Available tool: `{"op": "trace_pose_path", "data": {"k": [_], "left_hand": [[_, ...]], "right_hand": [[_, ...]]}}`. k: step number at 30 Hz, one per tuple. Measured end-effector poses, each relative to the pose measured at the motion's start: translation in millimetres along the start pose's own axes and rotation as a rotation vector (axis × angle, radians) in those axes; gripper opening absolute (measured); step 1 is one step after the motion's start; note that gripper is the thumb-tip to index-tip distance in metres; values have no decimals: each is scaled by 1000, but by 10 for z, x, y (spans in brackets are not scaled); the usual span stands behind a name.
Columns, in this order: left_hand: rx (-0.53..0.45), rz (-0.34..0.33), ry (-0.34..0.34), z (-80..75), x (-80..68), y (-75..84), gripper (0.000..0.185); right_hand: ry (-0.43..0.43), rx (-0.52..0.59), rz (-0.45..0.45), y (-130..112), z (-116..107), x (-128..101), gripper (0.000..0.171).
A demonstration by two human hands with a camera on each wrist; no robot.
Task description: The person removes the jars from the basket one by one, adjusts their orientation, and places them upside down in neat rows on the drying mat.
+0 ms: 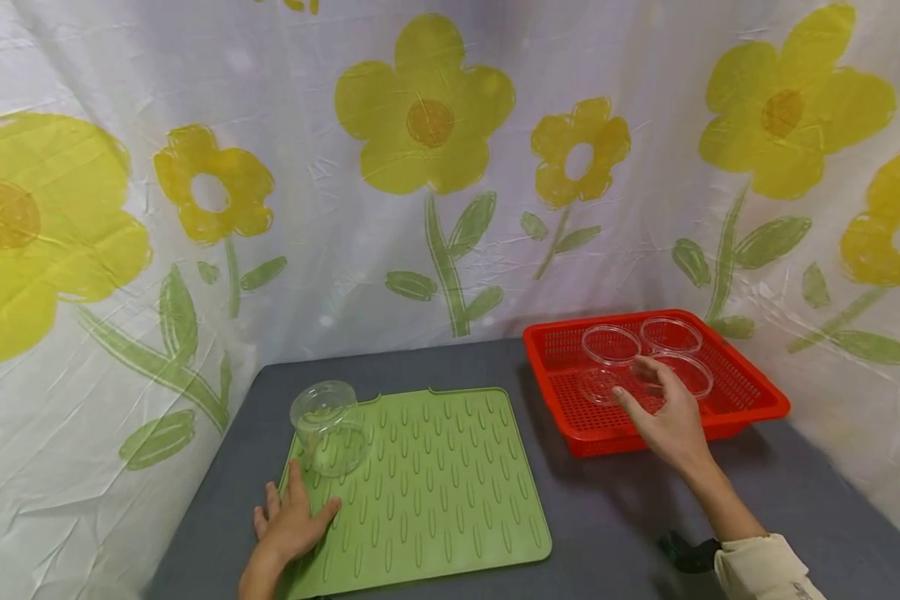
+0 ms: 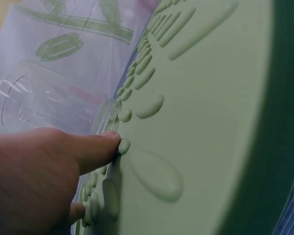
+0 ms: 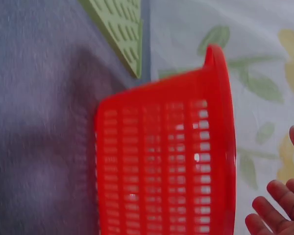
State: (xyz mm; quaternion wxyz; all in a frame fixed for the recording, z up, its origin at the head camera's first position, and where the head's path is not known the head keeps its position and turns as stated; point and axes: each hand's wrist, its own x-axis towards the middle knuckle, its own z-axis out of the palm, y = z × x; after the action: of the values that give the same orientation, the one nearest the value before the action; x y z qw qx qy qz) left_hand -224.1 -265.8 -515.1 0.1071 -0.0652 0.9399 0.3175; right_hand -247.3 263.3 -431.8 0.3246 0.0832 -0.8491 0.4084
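Observation:
My left hand rests on the left edge of a green ridged drying mat, its fingers spread. Just beyond those fingers, a clear round plastic container stands on the mat; the left wrist view shows the container behind the thumb. Over the near side of a red perforated basket hovers my right hand, thumb and fingers apart, holding nothing. Several clear round containers are inside the basket, partly hidden by that hand. In the right wrist view, the basket's wall fills the middle.
Mat and basket lie side by side on a dark grey table. A white curtain with yellow flowers hangs behind and along both sides. Near the right sleeve is a small dark object whose kind I cannot tell.

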Motion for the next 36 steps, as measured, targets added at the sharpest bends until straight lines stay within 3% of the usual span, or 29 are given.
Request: {"op": "trace_pose_path", "data": {"k": [8, 13, 16, 21, 30, 36], "left_hand": [[4, 3, 6, -7, -10, -8, 112], [-1, 18, 26, 1, -9, -12, 114], [-21, 26, 20, 17, 5, -13, 114], [-26, 21, 21, 23, 7, -42, 116], [-13, 11, 27, 6, 3, -36, 115], [-18, 9, 34, 15, -10, -13, 115]], "right_hand": [[126, -91, 86, 220, -170, 90, 61], [144, -178, 123, 442, -259, 151, 71], [79, -263, 167, 540, -357, 190, 85], [-110, -345, 259, 649, -480, 248, 108], [-370, -369, 374, 779, -586, 368, 122], [-433, -383, 370, 815, -586, 380, 121]]}}
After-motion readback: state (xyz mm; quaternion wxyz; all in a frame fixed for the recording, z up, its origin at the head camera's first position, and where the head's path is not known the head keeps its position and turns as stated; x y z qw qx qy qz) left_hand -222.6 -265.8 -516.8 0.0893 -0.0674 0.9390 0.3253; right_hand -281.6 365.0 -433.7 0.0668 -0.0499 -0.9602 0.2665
